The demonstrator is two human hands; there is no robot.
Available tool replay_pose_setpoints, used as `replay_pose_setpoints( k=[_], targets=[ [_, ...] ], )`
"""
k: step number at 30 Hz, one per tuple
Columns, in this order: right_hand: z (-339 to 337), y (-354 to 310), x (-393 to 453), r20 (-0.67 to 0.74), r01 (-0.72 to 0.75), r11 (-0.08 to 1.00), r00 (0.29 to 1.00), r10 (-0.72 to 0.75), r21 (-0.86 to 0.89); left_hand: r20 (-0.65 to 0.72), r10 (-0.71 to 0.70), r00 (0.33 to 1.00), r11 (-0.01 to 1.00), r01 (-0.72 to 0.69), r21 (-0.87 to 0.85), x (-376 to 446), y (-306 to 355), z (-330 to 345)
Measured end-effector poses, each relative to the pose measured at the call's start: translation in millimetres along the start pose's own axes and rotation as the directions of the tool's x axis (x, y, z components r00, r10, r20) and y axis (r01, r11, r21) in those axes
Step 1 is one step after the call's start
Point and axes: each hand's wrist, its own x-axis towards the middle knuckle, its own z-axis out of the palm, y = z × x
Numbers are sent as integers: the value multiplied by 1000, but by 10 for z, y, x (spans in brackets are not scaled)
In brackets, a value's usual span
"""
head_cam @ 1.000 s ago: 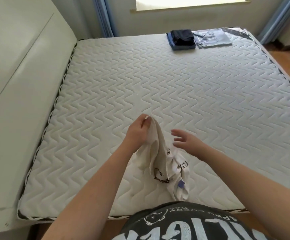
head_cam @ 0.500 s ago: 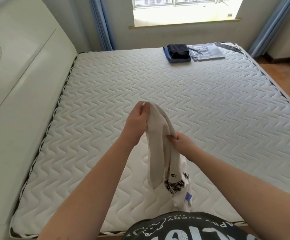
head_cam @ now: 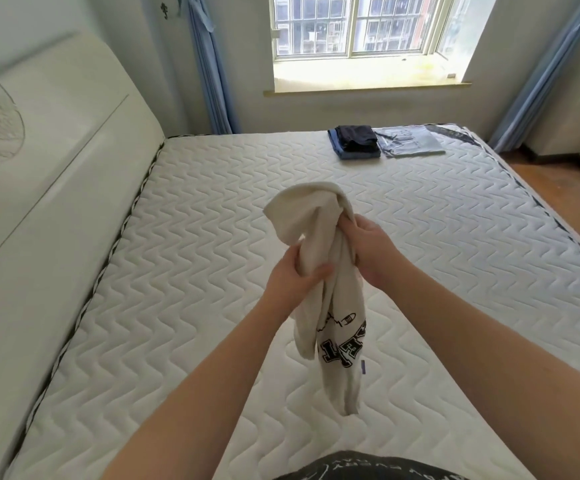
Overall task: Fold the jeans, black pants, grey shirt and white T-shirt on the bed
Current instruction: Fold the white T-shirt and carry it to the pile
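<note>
Quilted surface: the bed (head_cam: 212, 271) is covered by a white mattress with a wave-stitch pattern; a cream padded headboard (head_cam: 56, 161) is seen along its left side.
Far corner: folded jeans (head_cam: 352, 154) are seen with folded black pants (head_cam: 356, 137) stacked on top; the folded grey shirt (head_cam: 411, 142) is laid flat just beside them.
Background: a barred window (head_cam: 358, 26) and blue curtains (head_cam: 209, 64) are seen behind the bed; wooden floor (head_cam: 558, 174) is visible at right.
Obstructions: the space between the hands and the folded stack is occupied only by mattress.
White T-shirt (head_cam: 337, 323): it is held in the air above the mattress centre, bunched and hanging down, with black printed lettering shown on its lower part.
Left hand (head_cam: 293, 271): its fingers and thumb are wrapped around a gathered section of the fabric.
Right hand (head_cam: 373, 247): the fabric is gripped slightly higher, close beside the left hand.
</note>
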Motion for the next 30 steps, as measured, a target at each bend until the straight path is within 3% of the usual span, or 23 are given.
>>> replay_pose_setpoints(
  k=[3,6,13,18,22,27,30],
  targets=[
    [-18,-59,34,-29,58,996,998,-60,-63,-109,73,991,992,-62,109,164,24,-134],
    [-162,-76,103,-74,82,989,993,-91,-124,-22,129,991,963,-120,243,296,72,-394],
    [-537,173,166,-136,-5,950,990,-40,-312,36,254,967,887,-248,390,494,329,-875],
    [-506,376,90,-62,-84,886,996,62,-456,152,326,933,813,-359,459,384,312,-687],
    [-449,491,8,112,-122,961,982,154,-247,327,308,894,691,-446,569,249,183,-531],
    [-373,545,-102,229,-24,952,968,98,-306,368,325,871,631,-490,601,84,36,-408],
    [-345,606,-143,217,62,912,976,30,-407,354,324,877,631,-480,610,43,-25,-374]
  ],
)
